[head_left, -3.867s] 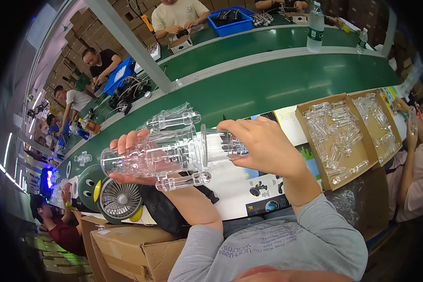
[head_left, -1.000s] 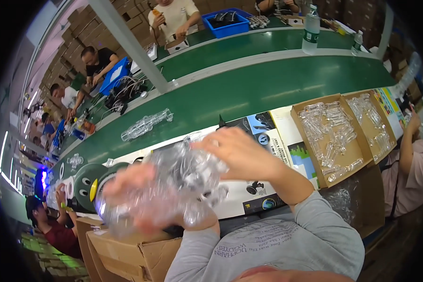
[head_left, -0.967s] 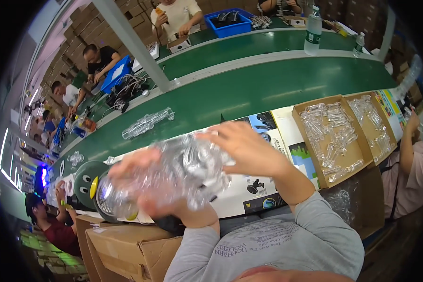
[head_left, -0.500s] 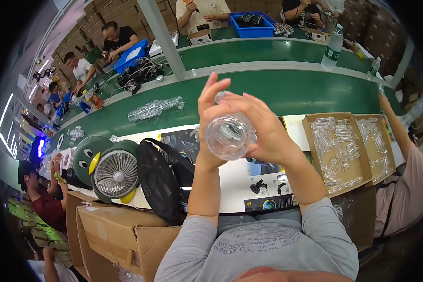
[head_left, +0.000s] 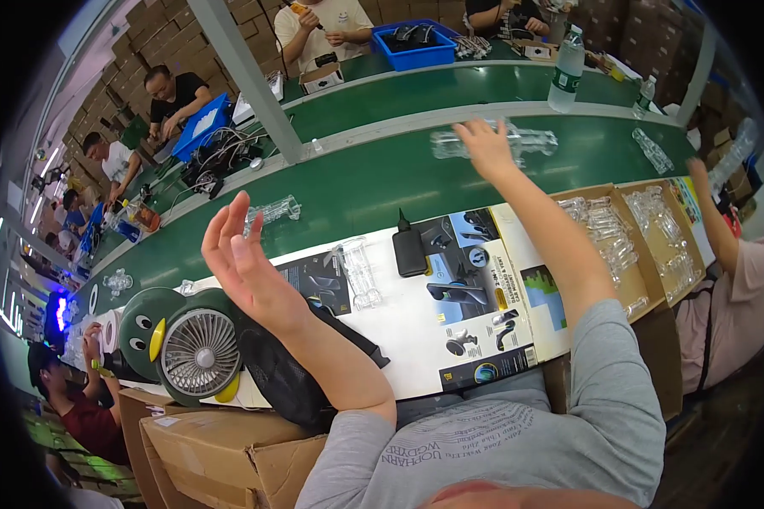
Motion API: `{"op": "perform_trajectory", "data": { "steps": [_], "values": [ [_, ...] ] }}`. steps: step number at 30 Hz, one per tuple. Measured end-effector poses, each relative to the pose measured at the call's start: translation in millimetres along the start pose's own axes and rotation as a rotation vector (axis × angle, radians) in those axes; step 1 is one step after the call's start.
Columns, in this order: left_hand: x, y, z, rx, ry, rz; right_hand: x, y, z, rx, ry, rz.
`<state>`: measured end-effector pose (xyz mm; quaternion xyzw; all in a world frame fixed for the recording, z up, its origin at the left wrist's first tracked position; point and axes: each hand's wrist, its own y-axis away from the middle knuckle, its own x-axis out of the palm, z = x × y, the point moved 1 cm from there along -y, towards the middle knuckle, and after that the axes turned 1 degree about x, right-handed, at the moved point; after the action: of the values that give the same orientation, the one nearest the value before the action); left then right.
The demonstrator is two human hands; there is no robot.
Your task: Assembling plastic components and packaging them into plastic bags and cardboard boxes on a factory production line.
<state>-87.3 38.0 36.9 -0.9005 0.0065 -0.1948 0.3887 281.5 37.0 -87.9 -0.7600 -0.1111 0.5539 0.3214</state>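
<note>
My left hand (head_left: 250, 276) is raised above the near table with its fingers stretched out and nothing in it. Out over the green work surface (head_left: 365, 182), my right hand (head_left: 489, 151) rests on a clear plastic tube-shaped piece (head_left: 535, 140), its fingers apart. The piece lies sideways and looks blurred; the hand hides its middle. Between my arms, a smaller clear plastic part (head_left: 360, 276) lies on the white board, left of a black adapter-like block (head_left: 410, 252). Another clear piece (head_left: 276, 212) lies on the green surface beyond my left hand.
Cardboard trays (head_left: 651, 246) of clear parts stand right, near a co-worker's arm (head_left: 717, 220). A penguin-shaped fan (head_left: 199, 352) and black bag (head_left: 284, 373) sit left, above a carton (head_left: 204, 450). A metal post (head_left: 246, 76) and water bottle (head_left: 566, 72) stand beyond.
My hands have parted from around the clear piece held before my chest. The right moved out to the green surface, where a clear piece now lies; the left moved left, empty. The view shifted.
</note>
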Motion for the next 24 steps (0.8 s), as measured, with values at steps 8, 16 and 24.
{"op": "perform_trajectory", "data": {
  "steps": [8,16,24],
  "values": [
    [-2,0,1,0.018,0.028,-0.028,40,22,-21,-0.014,0.131,0.231],
    [-6,-5,15,-0.109,-0.239,0.131,34,31,-17,-0.022,0.135,0.223],
    [-35,11,131,-0.618,-1.032,0.725,-45,24,73,-0.526,-0.283,0.156]
  ]
}}
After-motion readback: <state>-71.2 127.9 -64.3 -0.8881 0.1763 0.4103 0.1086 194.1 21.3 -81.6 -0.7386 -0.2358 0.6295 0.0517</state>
